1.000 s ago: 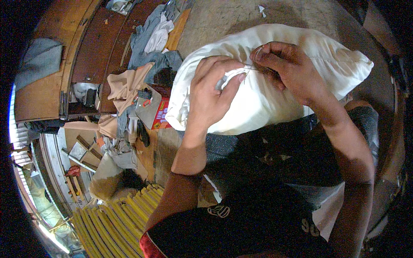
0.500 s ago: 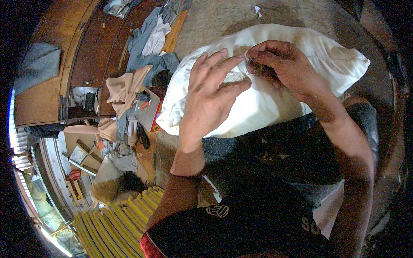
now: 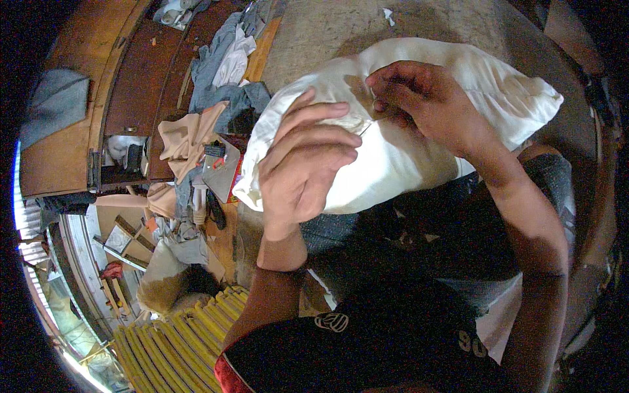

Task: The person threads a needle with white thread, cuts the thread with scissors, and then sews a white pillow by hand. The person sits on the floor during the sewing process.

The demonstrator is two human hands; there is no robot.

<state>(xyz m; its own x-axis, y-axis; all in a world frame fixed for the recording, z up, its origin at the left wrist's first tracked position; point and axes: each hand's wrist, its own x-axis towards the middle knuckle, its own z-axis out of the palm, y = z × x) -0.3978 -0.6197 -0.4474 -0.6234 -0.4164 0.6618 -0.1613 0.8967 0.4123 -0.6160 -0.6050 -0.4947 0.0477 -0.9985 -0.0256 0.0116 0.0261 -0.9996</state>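
A plump white pillow (image 3: 406, 170) lies across my lap, its cloth creased and partly in shadow. Over its left half is my left hand (image 3: 308, 160), back upward, with thumb and index finger pinched together. A thin, pale sliver like a needle (image 3: 367, 129) sticks out from those fingertips, slanting toward the other hand. My right hand (image 3: 422, 101) hovers over the pillow's middle, fingers bent inward and fingertips close together. Whatever they pinch is too small or hidden to make out. A short gap separates the two hands.
A wooden cabinet (image 3: 78, 144) stands at the left, beside grey and white clothes (image 3: 226, 72) and beige cloth (image 3: 187, 141). Yellow slats (image 3: 190, 347) fill the lower left. Bare floor (image 3: 321, 33) shows beyond the pillow, with a white scrap (image 3: 388, 16) on it.
My left hand has drawn slightly left and down, its spread fingers now folding into a pinch. My right hand has shifted slightly left. The thin sliver now shows between them.
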